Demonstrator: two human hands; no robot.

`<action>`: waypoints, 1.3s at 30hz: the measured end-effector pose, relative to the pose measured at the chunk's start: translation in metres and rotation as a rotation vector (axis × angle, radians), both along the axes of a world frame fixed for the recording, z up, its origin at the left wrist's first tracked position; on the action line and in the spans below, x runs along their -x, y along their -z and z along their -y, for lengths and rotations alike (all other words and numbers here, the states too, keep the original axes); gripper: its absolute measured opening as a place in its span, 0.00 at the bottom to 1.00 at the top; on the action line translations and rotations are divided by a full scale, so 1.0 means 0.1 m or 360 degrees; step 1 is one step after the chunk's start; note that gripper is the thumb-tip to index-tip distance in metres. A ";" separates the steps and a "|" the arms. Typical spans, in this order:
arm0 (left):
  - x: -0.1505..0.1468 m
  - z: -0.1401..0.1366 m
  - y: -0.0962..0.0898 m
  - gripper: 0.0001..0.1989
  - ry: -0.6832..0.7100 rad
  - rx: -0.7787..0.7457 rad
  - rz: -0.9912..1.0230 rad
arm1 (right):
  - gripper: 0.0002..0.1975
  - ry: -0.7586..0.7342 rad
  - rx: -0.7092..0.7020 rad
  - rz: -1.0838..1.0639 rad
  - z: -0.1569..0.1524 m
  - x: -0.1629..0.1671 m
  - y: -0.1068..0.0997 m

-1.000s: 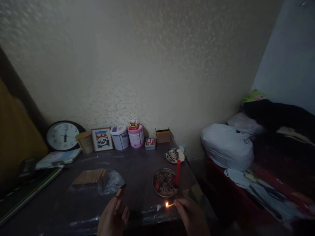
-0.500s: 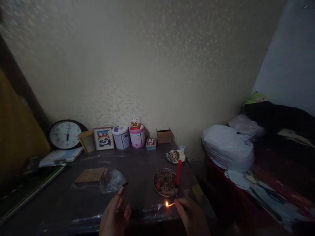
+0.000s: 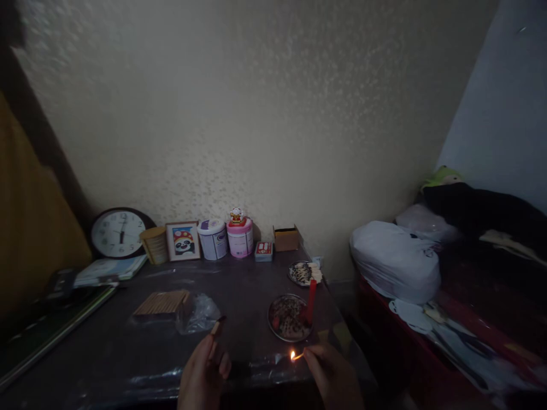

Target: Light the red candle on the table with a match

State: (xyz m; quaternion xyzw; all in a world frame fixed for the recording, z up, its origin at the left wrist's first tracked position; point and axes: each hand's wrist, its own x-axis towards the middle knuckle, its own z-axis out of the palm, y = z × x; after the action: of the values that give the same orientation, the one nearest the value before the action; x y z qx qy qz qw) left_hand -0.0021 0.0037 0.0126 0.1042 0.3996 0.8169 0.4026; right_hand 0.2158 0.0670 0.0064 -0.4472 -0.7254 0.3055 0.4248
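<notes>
Head view, dim room. Right hand point(image 3: 335, 376) at the bottom edge, thumb & forefinger pinching the end of a thin burning wooden matchstick point(image 3: 298, 357). The match points left from the fingertips, small orange flame at its far tip, just above the near edge of the dark plastic-covered worktop point(image 3: 128, 341).

Left hand point(image 3: 205, 376) bottom centre, fingers curled around a small brown matchbox point(image 3: 216, 326) that sticks up past the fingertips. Matchbox & flame are apart, w/ a strip of bare worktop between the two hands.

Just beyond the flame: a round metal dish of dark burnt bits point(image 3: 289, 317), w/ a tall red candle point(image 3: 310, 300) standing upright at its right rim. The flame sits below and slightly left of the candle base, near the dish but not touching it. Candle wick not lit as far as can be seen.

Further back, a second small round dish holding pale sticks point(image 3: 302, 273). Left of the matchbox, a crumpled clear plastic bag point(image 3: 197, 314) beside a flat stack of tan wooden sticks point(image 3: 162, 303).

Along the wall: round dark-rimmed wall clock point(image 3: 120, 233), framed panda picture point(image 3: 183, 241), white cylindrical tin point(image 3: 213, 240), pink cylindrical tin point(image 3: 240, 238), open brown cardboard box point(image 3: 286, 238).

Right of the worktop, a bed w/ a stuffed white plastic bag point(image 3: 393, 261).
</notes>
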 end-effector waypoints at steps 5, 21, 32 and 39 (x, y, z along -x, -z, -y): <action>0.00 0.00 0.00 0.14 -0.0003 -0.0020 -0.0021 | 0.13 -0.0010 -0.0008 -0.0007 -0.01 0.01 0.02; 0.05 -0.02 0.03 0.16 0.0007 -0.0031 -0.0020 | 0.13 0.0019 0.0337 -0.0185 -0.09 0.05 0.06; 0.10 -0.05 0.10 0.20 0.0020 -0.0011 0.0009 | 0.14 0.0047 0.0323 -0.0373 -0.14 0.11 0.14; 0.18 -0.10 0.15 0.24 0.0027 -0.0020 0.0167 | 0.09 0.0199 0.0092 -0.0344 -0.30 0.29 -0.24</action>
State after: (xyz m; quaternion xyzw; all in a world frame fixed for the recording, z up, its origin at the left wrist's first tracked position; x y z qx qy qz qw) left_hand -0.0205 0.0142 -0.0022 0.0669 0.3720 0.8203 0.4292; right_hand 0.1864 0.0972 0.0305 -0.4680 -0.6370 0.3456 0.5057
